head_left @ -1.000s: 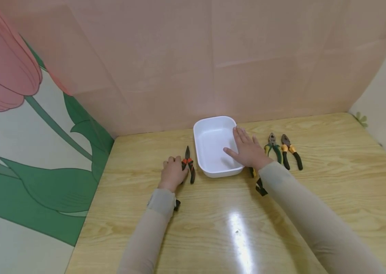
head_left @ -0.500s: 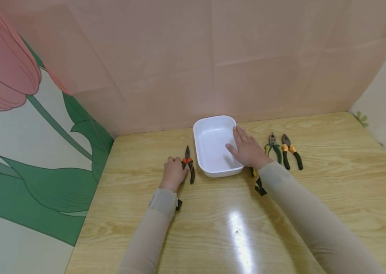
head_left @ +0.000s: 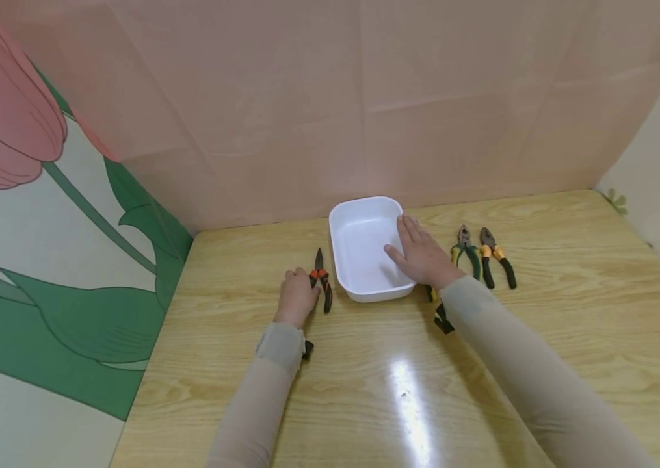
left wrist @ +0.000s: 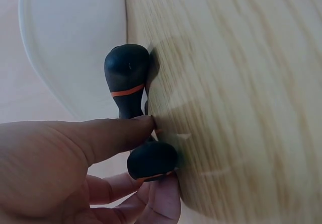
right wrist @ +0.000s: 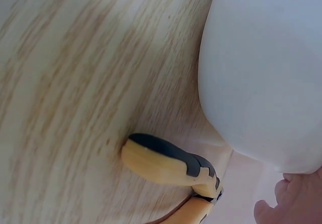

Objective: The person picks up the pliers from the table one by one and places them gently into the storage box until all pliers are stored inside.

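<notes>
Left of the white plastic basin (head_left: 361, 250), my left hand (head_left: 296, 298) pinches one handle of the needle-nose pliers (head_left: 319, 261). Their handles are black with orange-red marks, and the dark pointed nose faces away from me on the table. The left wrist view shows the thumb (left wrist: 118, 136) and curled fingers around the nearer handle, with the other handle (left wrist: 127, 73) beyond. My right hand (head_left: 426, 259) lies with straight fingers on the basin's right rim. Beneath its palm, partly hidden, lies a pair of tools with yellow and black handles (right wrist: 156, 161).
To the right of the right hand lie green-handled combination pliers (head_left: 465, 250) and pliers with black and orange handles (head_left: 496, 260). The wooden table (head_left: 248, 260) meets a pinkish covering (head_left: 271, 130) behind the basin. A wall with a painted tulip (head_left: 2, 104) stands at left.
The left wrist has shifted slightly to the right while its fingers stay at the pliers' handle. The right hand, the basin and the other pliers keep their places.
</notes>
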Motion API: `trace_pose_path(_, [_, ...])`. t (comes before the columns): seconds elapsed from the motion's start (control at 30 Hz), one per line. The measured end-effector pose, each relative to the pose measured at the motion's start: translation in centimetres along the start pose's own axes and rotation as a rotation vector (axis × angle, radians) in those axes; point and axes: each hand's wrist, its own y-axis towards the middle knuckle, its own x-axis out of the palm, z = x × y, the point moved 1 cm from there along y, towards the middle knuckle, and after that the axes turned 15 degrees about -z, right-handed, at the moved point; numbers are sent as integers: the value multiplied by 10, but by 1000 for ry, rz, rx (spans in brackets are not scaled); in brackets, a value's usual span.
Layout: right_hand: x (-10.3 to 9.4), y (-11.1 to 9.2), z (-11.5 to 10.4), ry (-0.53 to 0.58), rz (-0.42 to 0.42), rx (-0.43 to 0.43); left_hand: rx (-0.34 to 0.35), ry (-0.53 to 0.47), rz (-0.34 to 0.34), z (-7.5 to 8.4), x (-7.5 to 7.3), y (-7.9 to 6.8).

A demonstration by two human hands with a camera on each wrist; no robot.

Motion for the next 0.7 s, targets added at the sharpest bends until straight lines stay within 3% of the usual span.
trace_pose_path(0.7, [0, 1, 0, -15, 19, -4, 25, -38, -35, -4, -3, 0])
